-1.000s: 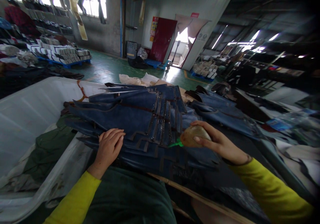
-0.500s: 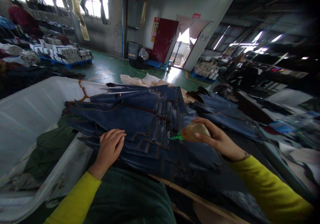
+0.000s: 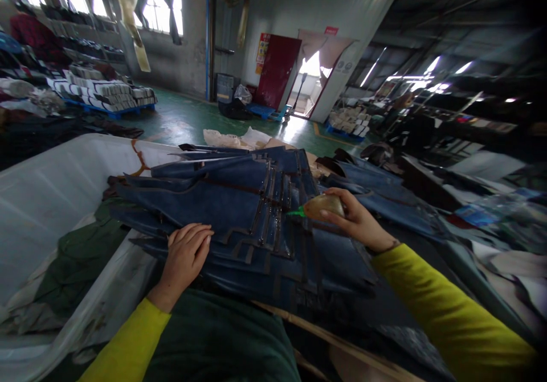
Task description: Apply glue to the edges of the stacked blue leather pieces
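Observation:
Dark blue pieces with grey-brown edge strips lie stacked and overlapping in front of me. Glossy wet-looking streaks run along the strips near the middle. My right hand is wrapped round a yellowish squeeze bottle, tilted sideways, its green nozzle pointing left just over the strips. My left hand rests flat on the near left edge of the stack, its fingers stretched out and holding nothing.
At the left stands a large white bin with green cloth inside. More blue pieces lie at the right. Farther back are a loaded blue pallet, a red door and a person at the far left.
My right hand has moved the bottle up and slightly left along the strips, away from me. The left hand stays on the stack's edge.

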Demonstrator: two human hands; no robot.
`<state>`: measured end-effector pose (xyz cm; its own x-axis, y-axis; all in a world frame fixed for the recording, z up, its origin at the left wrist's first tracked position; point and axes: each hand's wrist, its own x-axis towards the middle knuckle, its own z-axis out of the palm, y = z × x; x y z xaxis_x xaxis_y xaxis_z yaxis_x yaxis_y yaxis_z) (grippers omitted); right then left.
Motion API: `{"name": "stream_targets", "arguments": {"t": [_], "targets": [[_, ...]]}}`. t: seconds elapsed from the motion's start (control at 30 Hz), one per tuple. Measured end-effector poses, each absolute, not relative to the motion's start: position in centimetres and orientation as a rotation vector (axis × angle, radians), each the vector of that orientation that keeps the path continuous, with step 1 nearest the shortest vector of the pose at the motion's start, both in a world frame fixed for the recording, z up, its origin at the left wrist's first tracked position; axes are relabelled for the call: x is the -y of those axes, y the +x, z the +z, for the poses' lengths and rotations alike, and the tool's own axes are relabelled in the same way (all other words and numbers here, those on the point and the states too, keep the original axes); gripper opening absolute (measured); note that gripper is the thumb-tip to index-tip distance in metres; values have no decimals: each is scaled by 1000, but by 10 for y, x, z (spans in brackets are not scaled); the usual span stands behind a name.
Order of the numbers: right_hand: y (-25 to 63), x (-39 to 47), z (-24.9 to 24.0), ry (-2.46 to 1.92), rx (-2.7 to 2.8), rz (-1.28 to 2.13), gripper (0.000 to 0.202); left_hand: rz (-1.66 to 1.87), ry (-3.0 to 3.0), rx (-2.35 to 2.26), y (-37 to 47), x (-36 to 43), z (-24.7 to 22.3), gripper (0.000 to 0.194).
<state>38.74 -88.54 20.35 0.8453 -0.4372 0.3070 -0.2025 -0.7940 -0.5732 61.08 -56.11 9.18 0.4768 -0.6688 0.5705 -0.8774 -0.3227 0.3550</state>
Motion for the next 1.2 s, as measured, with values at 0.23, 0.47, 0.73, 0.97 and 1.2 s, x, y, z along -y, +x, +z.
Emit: {"name": "stream_targets", "arguments": {"t": [0.23, 0.47, 0.73, 0.97, 1.2], "targets": [[386, 891, 199, -2464, -483, -662, 51, 431, 2093, 1271, 612, 561, 89, 26], [395, 900, 194, -2468, -485, -687, 52, 426, 2082, 1282, 614, 561, 87, 24], [415, 929, 185, -2481, -502, -780, 53, 425, 2078, 1292, 613, 561, 86, 22], [438, 951, 185, -2531, -433, -897, 51, 436, 2082, 1307, 615, 561, 85, 21], [457, 972, 181, -2461, -480, -1041, 52, 458, 2081, 1318, 614, 561, 85, 21]]}}
